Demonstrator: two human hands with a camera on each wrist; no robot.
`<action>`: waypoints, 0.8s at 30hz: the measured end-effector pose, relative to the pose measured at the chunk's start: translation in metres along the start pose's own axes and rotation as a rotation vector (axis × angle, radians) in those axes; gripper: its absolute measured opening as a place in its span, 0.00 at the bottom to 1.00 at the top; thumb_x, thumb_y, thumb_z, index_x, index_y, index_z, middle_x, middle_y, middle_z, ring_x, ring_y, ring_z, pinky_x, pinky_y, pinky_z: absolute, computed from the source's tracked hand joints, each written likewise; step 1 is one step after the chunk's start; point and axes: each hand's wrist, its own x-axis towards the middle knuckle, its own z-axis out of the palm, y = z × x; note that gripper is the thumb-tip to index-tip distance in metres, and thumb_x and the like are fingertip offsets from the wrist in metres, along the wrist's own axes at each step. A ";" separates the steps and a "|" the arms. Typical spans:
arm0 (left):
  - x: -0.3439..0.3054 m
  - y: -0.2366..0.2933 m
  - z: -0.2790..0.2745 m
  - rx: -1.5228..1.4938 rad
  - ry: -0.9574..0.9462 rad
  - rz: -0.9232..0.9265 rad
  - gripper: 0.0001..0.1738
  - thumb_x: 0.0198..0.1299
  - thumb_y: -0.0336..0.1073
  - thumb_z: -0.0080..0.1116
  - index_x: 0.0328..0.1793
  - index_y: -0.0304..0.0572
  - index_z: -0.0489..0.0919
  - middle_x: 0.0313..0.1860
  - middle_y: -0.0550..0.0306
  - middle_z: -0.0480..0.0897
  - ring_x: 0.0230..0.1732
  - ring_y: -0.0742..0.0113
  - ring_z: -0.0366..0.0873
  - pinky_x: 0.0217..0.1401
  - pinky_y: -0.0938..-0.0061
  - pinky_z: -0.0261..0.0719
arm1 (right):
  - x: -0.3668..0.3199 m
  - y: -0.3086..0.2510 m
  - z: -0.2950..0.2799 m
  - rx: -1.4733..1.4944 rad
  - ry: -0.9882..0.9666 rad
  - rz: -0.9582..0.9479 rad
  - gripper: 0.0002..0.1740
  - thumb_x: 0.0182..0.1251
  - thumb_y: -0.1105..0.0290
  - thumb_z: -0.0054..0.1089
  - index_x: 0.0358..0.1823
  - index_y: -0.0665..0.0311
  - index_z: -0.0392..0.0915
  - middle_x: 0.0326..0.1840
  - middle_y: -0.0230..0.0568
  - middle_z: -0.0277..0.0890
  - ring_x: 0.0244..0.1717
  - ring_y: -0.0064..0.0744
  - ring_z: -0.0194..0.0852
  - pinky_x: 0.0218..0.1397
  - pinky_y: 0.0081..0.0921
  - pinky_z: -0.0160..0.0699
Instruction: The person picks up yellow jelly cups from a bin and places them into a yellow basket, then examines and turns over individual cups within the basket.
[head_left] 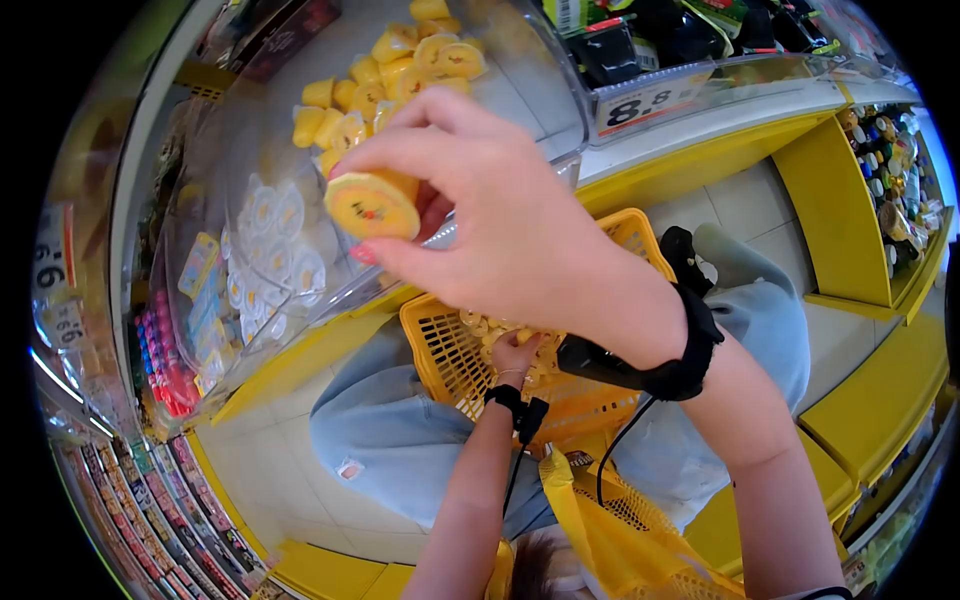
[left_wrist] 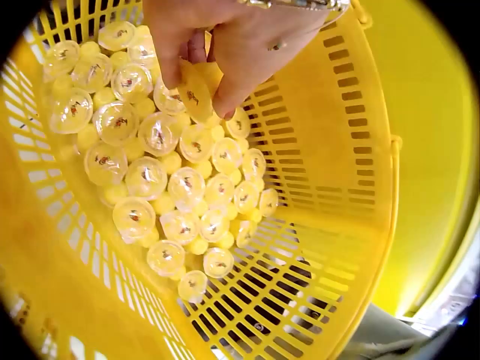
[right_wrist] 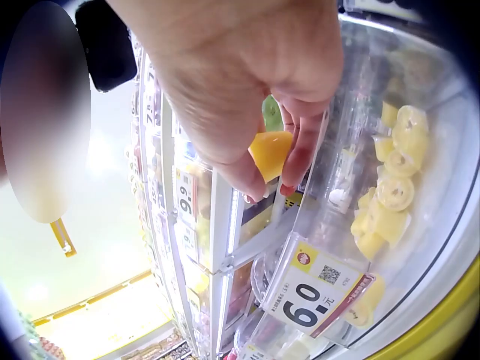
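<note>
My right hand (head_left: 500,215) is raised over the front edge of a clear plastic bin (head_left: 535,75). It pinches a yellow jelly cup (head_left: 372,208) between thumb and fingers, the printed lid facing me. In the right wrist view the cup's orange-yellow side (right_wrist: 271,154) shows between the fingertips. Lower down, my left hand (left_wrist: 244,56) reaches into a yellow slotted basket (left_wrist: 345,161). Thumb and fingers there pinch another jelly cup (left_wrist: 196,96), standing on edge. Under that hand many similar cups (left_wrist: 146,176) with clear round lids lie in rows across the basket.
Loose yellow cups (head_left: 395,65) and white-lidded cups (head_left: 280,250) lie in the bin. Price tags (head_left: 650,100) (right_wrist: 319,289) hang along the shelf fronts. A yellow shelf frame (head_left: 825,220) stands at right. The basket sits between the person's jeans-clad legs (head_left: 385,440).
</note>
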 end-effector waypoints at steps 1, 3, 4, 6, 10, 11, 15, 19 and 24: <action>0.006 -0.012 0.005 -0.037 0.041 0.034 0.22 0.42 0.44 0.77 0.37 0.34 0.86 0.25 0.52 0.84 0.26 0.64 0.81 0.33 0.70 0.78 | 0.000 0.001 0.000 0.005 -0.004 -0.007 0.18 0.52 0.74 0.68 0.46 0.67 0.78 0.45 0.49 0.68 0.38 0.47 0.75 0.40 0.33 0.77; 0.014 -0.030 0.007 -0.104 0.128 0.094 0.21 0.44 0.44 0.76 0.37 0.34 0.85 0.25 0.51 0.84 0.26 0.61 0.82 0.31 0.68 0.78 | -0.002 0.001 0.002 0.007 -0.007 0.000 0.17 0.52 0.75 0.68 0.45 0.66 0.77 0.45 0.50 0.68 0.39 0.50 0.75 0.42 0.35 0.77; 0.016 -0.034 0.009 -0.103 0.181 0.158 0.18 0.48 0.39 0.71 0.40 0.33 0.84 0.29 0.49 0.83 0.35 0.53 0.82 0.39 0.64 0.78 | -0.003 0.001 0.002 -0.004 -0.011 0.009 0.17 0.52 0.75 0.67 0.45 0.66 0.77 0.46 0.50 0.68 0.40 0.51 0.75 0.43 0.36 0.77; 0.030 -0.037 0.018 -0.946 0.055 -0.124 0.13 0.51 0.32 0.56 0.42 0.32 0.76 0.41 0.44 0.76 0.46 0.46 0.71 0.52 0.51 0.71 | -0.003 -0.001 0.002 -0.020 -0.019 0.025 0.17 0.51 0.76 0.66 0.45 0.65 0.77 0.46 0.51 0.68 0.40 0.52 0.75 0.43 0.37 0.77; 0.043 -0.065 0.028 -1.351 0.011 -0.353 0.08 0.55 0.34 0.52 0.26 0.40 0.71 0.32 0.42 0.75 0.32 0.43 0.70 0.36 0.50 0.73 | -0.002 -0.002 0.003 -0.032 -0.008 0.021 0.16 0.51 0.77 0.65 0.44 0.66 0.77 0.46 0.51 0.68 0.40 0.53 0.76 0.44 0.38 0.77; 0.046 -0.074 0.033 -1.283 0.032 -0.362 0.14 0.59 0.40 0.52 0.23 0.43 0.71 0.24 0.43 0.78 0.21 0.45 0.74 0.22 0.55 0.78 | -0.001 -0.001 0.004 -0.031 0.003 0.011 0.15 0.51 0.77 0.65 0.43 0.67 0.77 0.46 0.51 0.68 0.40 0.53 0.76 0.44 0.38 0.77; 0.044 -0.078 0.039 -0.834 0.098 -0.324 0.13 0.59 0.40 0.52 0.24 0.42 0.71 0.26 0.42 0.77 0.23 0.45 0.73 0.24 0.54 0.77 | 0.000 0.002 0.003 -0.149 -0.017 -0.082 0.12 0.52 0.78 0.64 0.39 0.69 0.77 0.46 0.51 0.68 0.39 0.53 0.76 0.43 0.39 0.77; 0.042 -0.069 0.034 -0.549 0.103 -0.266 0.13 0.58 0.40 0.52 0.25 0.42 0.71 0.28 0.41 0.76 0.25 0.44 0.72 0.26 0.54 0.75 | 0.003 -0.003 0.001 -0.246 -0.060 -0.056 0.10 0.52 0.79 0.63 0.37 0.70 0.76 0.45 0.52 0.68 0.38 0.53 0.76 0.41 0.39 0.77; 0.043 -0.065 0.032 -0.436 0.087 -0.237 0.12 0.58 0.40 0.52 0.27 0.41 0.71 0.30 0.41 0.75 0.28 0.44 0.70 0.29 0.54 0.74 | 0.002 -0.001 0.004 -0.125 0.009 0.052 0.09 0.51 0.80 0.62 0.35 0.70 0.74 0.43 0.53 0.68 0.36 0.54 0.75 0.39 0.39 0.76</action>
